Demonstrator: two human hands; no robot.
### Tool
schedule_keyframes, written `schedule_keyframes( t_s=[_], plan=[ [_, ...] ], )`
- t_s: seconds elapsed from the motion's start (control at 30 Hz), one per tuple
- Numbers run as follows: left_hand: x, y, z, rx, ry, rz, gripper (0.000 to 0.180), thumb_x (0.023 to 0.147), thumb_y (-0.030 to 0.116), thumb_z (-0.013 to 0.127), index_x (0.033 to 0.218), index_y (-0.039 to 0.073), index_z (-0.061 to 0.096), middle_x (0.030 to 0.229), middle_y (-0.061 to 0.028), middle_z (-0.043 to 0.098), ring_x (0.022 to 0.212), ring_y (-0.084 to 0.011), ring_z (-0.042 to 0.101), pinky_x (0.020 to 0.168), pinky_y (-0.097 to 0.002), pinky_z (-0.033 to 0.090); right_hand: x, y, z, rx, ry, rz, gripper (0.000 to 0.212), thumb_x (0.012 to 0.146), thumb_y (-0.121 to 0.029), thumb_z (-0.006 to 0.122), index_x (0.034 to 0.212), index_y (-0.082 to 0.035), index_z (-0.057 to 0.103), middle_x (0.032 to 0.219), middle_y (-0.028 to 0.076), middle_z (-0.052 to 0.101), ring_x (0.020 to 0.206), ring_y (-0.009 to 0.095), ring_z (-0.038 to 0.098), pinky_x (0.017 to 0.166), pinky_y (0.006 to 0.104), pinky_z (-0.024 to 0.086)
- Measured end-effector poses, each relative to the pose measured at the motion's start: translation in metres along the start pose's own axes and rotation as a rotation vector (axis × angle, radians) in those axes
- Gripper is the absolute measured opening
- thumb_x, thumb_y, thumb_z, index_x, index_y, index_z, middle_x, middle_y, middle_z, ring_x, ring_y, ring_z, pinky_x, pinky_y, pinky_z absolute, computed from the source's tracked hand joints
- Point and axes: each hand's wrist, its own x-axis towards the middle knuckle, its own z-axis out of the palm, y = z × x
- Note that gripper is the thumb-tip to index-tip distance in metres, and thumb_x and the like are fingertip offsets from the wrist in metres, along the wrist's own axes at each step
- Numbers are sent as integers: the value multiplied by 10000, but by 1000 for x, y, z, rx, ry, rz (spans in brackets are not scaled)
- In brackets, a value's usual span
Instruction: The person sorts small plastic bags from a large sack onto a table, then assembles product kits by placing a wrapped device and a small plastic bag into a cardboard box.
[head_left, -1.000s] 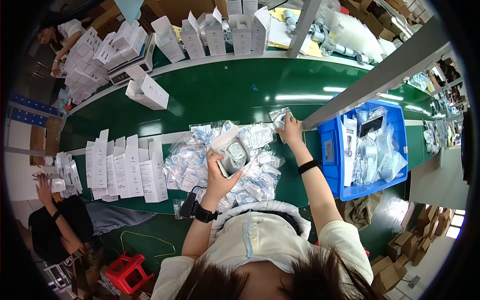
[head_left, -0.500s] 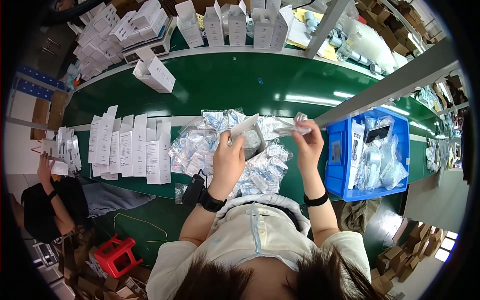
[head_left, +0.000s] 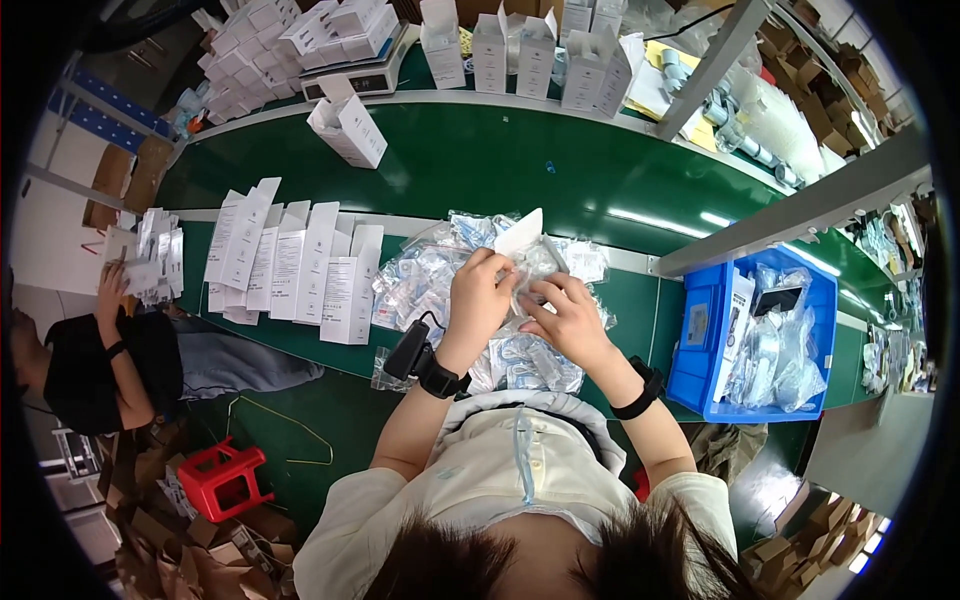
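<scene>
A glossy green counter point(head_left: 430, 150) sweeps across the frame, its edges bowed. In the middle lies a broad heap of clear packets point(head_left: 530, 365) with white and pale blue contents. At the right sits a blue bin point(head_left: 762, 413) filled with clear-bagged goods.

The white carton point(head_left: 519, 234) is just above the centre of the frame, at the heap's upper part. It is plain and matt where it shows, with its top open; a pale flap with a slightly rounded end stands up toward the top of the frame, and a greyish side wall shows to the right. The hands cover its lower part.

The left hand point(head_left: 482, 298) grips the carton's left side with curled fingers. The right hand point(head_left: 566, 315) bends over the opening; whether its fingers pinch anything, I cannot tell. Inside, a clear, crinkled bag point(head_left: 539, 262) catches the light, its contents unclear.
</scene>
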Motion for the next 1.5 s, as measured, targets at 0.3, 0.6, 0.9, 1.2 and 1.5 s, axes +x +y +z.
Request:
schedule_keyframes(
  t_s=[0.3, 0.6, 0.9, 1.2, 1.5],
  plan=[
    [-8, -74, -67, 72, 109, 59, 498, 648, 91, 692, 1090, 26, 472, 1211, -151, 424, 1119, -316, 401, 913, -375, 356, -25, 36, 38, 612, 280, 395, 803, 505, -230, 822, 1187, -103, 418, 1189, 112, 409, 1167, 236, 357, 990, 369, 270],
    [-54, -208, -123, 946, -145, -229, 974, 552, 161, 751, 1338, 51, 187, 1410, -128, 137, 1275, -349, 155, 970, -503, 202, 35, 78, 64, 1061, 525, 728, 871, 503, -79, 806, 1227, -34, 324, 1135, 95, 475, 1045, 203, 474, 897, 314, 384],
    [-42, -90, -115, 515, 460, -170, 968, 549, 82, 746, 1340, 65, 188, 1329, -174, 280, 1202, -368, 302, 986, -447, 249, 105, 197, 59, 482, 716, 789, 878, 552, -179, 789, 1257, -23, 291, 1198, 171, 451, 1104, 268, 447, 890, 354, 382],
    [-32, 19, 24, 302, 113, 186, 1014, 538, 147, 781, 1332, 28, 161, 1348, -200, 177, 1254, -331, 182, 971, -442, 262, -27, 26, 18, 1229, 353, 438, 816, 776, -261, 591, 1351, -24, 64, 1361, 150, 201, 1277, 251, 167, 1035, 355, 151],
    [-31, 79, 81, -896, -767, 42, 950, 595, 102, 751, 1313, 85, 129, 1265, -133, 290, 1140, -249, 366, 946, -385, 327, -144, 36, -98, 883, 507, 679, 631, 788, -373, 587, 1249, -18, 341, 1206, 111, 413, 1147, 215, 375, 938, 340, 305]
  ],
)
